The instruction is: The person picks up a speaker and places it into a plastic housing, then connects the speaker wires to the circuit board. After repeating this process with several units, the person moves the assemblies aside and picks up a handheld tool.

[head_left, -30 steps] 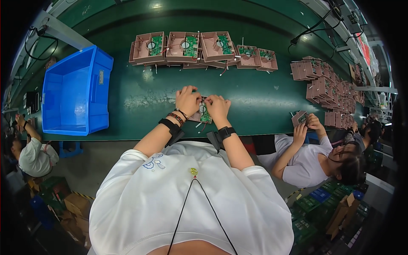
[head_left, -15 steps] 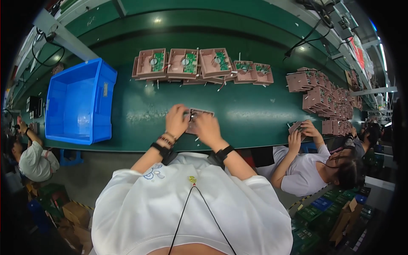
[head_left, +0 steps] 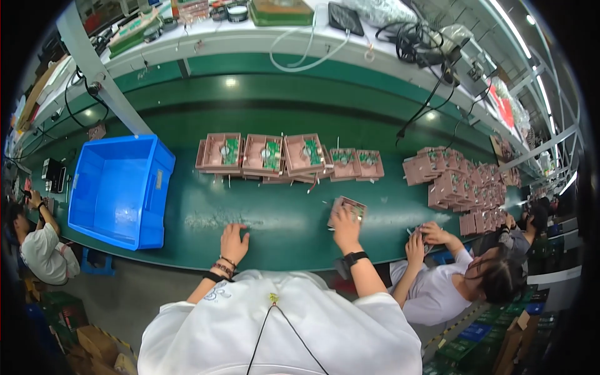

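My right hand [head_left: 345, 230] grips a pink plastic housing [head_left: 357, 206] on the bench, its fingers over the near left part. The housing is a shallow open box, and my hand hides much of its inside. My left hand [head_left: 234, 242] rests near the front of the bench, apart from everything, its fingers spread and holding nothing. Beyond my hands lies a row of similar pink housings [head_left: 252, 164] with green circuit boards [head_left: 310, 152] inside. Some of them sit on others.
An empty blue bin [head_left: 119, 244] stands to the left. At the right are stacked pink housings [head_left: 451, 187], beside a co-worker [head_left: 437, 284] whose hands hold a small part. Black cables [head_left: 431, 103] hang from the shelf [head_left: 250, 40]. Another person [head_left: 47, 253] sits far left.
My right hand has carried the housing to the right. My left hand has let go of it and drawn back to the left. The view has tilted up, showing more of the shelf.
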### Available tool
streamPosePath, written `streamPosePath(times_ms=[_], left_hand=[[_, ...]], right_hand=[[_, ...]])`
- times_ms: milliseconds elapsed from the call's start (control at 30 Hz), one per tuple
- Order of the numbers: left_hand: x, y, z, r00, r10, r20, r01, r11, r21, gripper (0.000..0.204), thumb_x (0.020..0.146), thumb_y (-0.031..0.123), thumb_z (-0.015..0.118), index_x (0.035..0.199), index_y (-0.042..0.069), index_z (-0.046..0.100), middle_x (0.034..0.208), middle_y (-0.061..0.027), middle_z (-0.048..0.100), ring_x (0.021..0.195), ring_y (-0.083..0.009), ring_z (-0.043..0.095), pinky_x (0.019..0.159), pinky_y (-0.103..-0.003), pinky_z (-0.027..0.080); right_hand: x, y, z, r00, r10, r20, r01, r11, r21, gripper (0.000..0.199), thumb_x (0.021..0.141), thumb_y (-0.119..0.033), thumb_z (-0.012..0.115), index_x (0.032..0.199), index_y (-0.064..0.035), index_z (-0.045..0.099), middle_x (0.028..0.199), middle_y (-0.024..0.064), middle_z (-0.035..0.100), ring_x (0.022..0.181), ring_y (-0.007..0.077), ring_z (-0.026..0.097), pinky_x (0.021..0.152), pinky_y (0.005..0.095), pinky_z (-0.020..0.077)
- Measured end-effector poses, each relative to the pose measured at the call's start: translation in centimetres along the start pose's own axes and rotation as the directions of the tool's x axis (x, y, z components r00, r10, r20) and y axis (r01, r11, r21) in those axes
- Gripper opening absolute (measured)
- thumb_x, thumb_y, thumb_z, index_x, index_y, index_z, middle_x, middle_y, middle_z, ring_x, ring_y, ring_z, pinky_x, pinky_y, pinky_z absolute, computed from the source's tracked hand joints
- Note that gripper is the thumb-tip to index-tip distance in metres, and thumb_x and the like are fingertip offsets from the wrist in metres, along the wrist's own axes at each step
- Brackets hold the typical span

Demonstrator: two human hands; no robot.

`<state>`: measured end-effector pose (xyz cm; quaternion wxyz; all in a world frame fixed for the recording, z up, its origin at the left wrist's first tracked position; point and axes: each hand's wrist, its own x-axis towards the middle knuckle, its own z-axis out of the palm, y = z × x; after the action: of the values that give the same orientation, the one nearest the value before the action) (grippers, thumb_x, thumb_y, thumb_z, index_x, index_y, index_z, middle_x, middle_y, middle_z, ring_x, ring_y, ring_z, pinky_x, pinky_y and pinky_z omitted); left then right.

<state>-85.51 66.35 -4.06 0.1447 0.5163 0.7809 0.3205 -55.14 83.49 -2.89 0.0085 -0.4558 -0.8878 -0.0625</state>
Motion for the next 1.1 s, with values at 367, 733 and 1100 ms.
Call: streamPosePath(times_ms=[367, 733, 1100], left_hand=[[0.9, -0.1, 0.1, 0.984, -0.076, 0.162, 0.058, 0.992, 0.114, 0.024, 0.073, 0.021, 0.064, 0.094, 0.013, 0.055, 0.096, -0.0123, 0.054, 0.095, -0.0339, 0.05, 0.077, -0.043, 0.042], [-0.8, -1.9, -0.5, 0.962, -0.266, 0.06, 0.248, 0.944, 0.217, 0.032, 0.07, 0.024, 0.068, 0.099, 0.015, 0.057, 0.104, -0.0112, 0.05, 0.101, -0.0313, 0.047, 0.081, -0.044, 0.041], [-1.0, -2.3, -1.0, 0.953, -0.302, -0.027, 0.303, 0.952, 0.043, 0.028, 0.072, 0.019, 0.066, 0.097, 0.011, 0.055, 0.102, -0.0143, 0.05, 0.099, -0.0341, 0.048, 0.081, -0.044, 0.041]], right_hand=[[8.3, -0.7, -11.4, 0.947, 0.104, -0.304, -0.048, 0.981, 0.187, 0.023, 0.072, -0.018, 0.065, 0.091, -0.0076, 0.058, 0.11, 0.0117, 0.05, 0.107, 0.0275, 0.045, 0.095, 0.0503, 0.0279], [22.4, -5.4, -26.6, 0.582, 0.18, -0.793, 0.51, 0.679, 0.528, 0.011, 0.079, -0.004, 0.058, 0.084, -0.0003, 0.049, 0.083, 0.0143, 0.052, 0.078, 0.0269, 0.053, 0.07, 0.0363, 0.0436], [44.1, 3.2, -33.4, 0.82, 0.535, -0.203, -0.436, 0.814, 0.382, 0.073, 0.066, -0.045, 0.066, 0.116, 0.0028, 0.044, 0.122, 0.0233, 0.047, 0.113, 0.0391, 0.044, 0.098, 0.0414, 0.0336]])
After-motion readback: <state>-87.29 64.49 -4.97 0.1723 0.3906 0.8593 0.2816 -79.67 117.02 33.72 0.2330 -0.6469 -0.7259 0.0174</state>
